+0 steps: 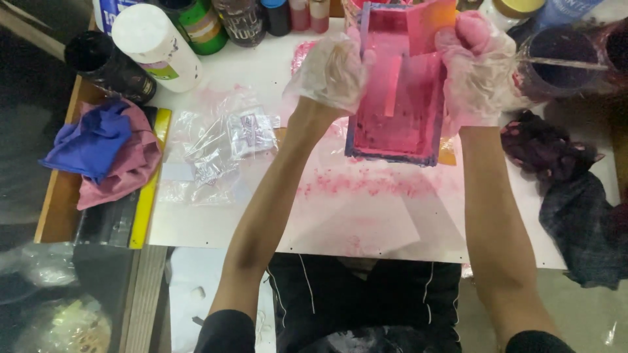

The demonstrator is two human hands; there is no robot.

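Head view: both gloved hands grip pink-stained frame (399, 98) — lifted, tilted over far edge of white table (353, 222). Left hand (330, 68) fingers clamped on frame's left rail; right hand (477, 68) clamped on right rail. Frame: rectangular, blue-purple border, pink-smeared panel, orange corner. Looks stiff and light but wet, likely slippery — side rails safest hold. Crumpled plastic bags (219, 147) near left edge; bottles (157, 46) along far edge; dark rags (569, 189) at right edge.
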